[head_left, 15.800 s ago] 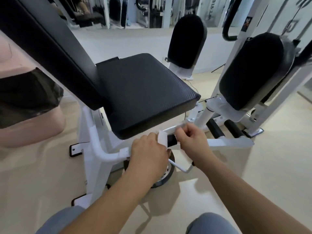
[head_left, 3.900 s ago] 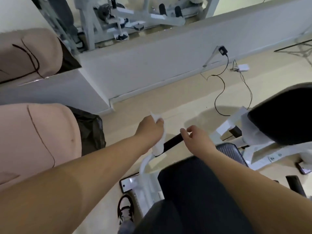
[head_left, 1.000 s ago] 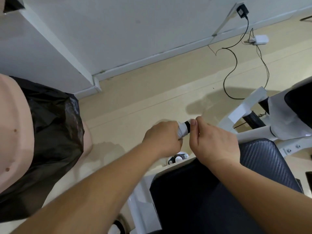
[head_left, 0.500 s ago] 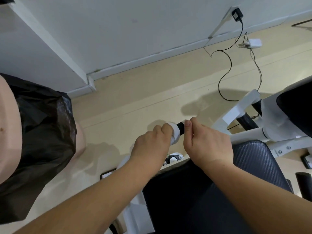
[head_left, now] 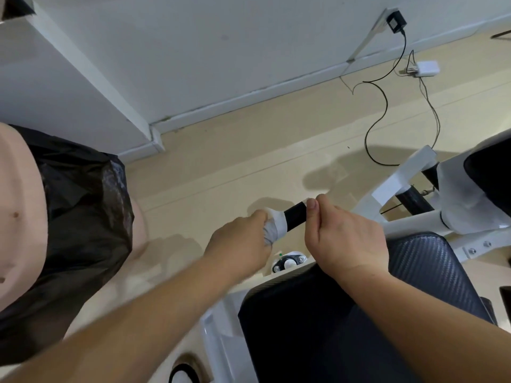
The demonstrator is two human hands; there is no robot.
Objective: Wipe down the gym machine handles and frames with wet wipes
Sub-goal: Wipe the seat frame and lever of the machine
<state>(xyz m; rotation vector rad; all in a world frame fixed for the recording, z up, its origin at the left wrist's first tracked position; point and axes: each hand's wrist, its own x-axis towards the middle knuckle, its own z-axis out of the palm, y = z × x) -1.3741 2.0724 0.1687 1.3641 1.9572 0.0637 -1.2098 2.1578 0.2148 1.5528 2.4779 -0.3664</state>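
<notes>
Left hand (head_left: 243,244): your fingers curl round the wet wipe (head_left: 275,226) on the handle (head_left: 296,217).
Right hand (head_left: 345,239): your fingertips pinch the handle's end.

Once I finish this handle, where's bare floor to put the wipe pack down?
Bare floor lies between the baseboard, the black bag and the handle. Crowded: the cables and charger toward the right, the white frame below them. Both hands, left and right, hold the handle.

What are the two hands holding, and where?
Left hand grips a wet wipe wrapped round the black handle; right hand pinches the handle's far end.
</notes>
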